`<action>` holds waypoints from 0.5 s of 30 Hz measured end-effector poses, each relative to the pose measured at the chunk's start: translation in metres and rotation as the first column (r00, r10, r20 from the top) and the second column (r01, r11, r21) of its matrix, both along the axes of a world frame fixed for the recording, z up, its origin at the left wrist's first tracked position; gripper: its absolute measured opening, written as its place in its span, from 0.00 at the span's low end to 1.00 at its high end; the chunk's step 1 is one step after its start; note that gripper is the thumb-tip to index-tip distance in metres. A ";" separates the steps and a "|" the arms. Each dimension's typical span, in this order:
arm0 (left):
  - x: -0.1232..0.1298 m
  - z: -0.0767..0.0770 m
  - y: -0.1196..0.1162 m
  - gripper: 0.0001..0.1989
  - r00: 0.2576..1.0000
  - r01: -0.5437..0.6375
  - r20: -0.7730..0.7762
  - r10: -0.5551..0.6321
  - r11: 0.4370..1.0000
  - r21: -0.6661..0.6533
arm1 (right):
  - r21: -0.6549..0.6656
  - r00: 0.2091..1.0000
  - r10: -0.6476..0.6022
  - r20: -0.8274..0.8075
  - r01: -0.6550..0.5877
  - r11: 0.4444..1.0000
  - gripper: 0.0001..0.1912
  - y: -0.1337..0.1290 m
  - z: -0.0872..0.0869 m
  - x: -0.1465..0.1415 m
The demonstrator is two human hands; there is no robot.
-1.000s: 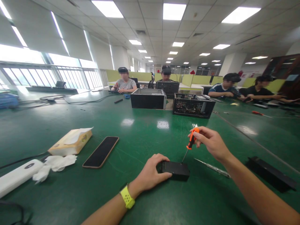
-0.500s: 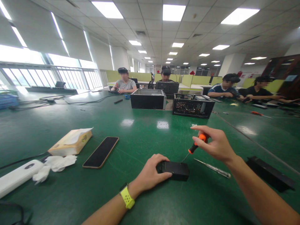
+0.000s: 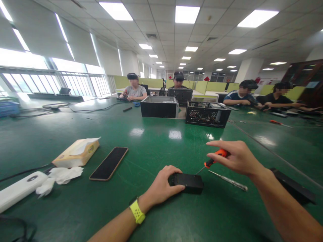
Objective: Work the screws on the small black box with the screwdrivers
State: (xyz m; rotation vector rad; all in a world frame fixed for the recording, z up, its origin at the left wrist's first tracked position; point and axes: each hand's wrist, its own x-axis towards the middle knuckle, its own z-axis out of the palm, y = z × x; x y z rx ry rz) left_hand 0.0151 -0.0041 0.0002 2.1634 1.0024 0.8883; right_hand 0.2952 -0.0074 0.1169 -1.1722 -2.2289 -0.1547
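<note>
Gripped at its left end by my left hand [image 3: 165, 183], a black box-shaped part [image 3: 191, 182] lies on the green table. My right hand [image 3: 236, 156] holds an orange and black screwdriver [image 3: 214, 158], its handle against the palm side and the thumb and index finger extended along it. The screwdriver slants down to the left, with its tip at the far right edge of the black part. Whether the tip sits in a screw is too small to tell. A second screwdriver with a clear handle [image 3: 238, 184] rests on the table below my right hand.
A phone [image 3: 109, 164], a tissue pack [image 3: 77, 153], crumpled tissues [image 3: 64, 175] and a white device [image 3: 21, 190] lie left. Another black part [image 3: 294, 186] is beyond my right forearm. Two computer cases [image 3: 159, 108] stand ahead, with several people seated across the table.
My right hand has lowered and shifted slightly right, so the screwdriver leans at a flatter angle, its tip still at the part's edge. My left hand and the black part stay put.
</note>
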 end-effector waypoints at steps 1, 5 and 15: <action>0.000 0.000 0.000 0.18 1.000 -0.001 0.000 0.001 1.000 0.002 | -0.009 1.000 0.013 0.014 -0.012 1.000 0.18 0.000 0.001 0.001; 0.000 0.000 0.000 0.17 1.000 -0.001 -0.002 0.001 1.000 0.008 | -0.118 0.991 0.130 -0.031 -0.133 0.984 0.17 -0.002 0.006 0.001; 0.001 0.002 0.000 0.17 1.000 0.001 0.000 -0.001 1.000 -0.004 | -0.104 0.997 0.073 -0.011 -0.074 0.992 0.15 -0.002 0.008 0.002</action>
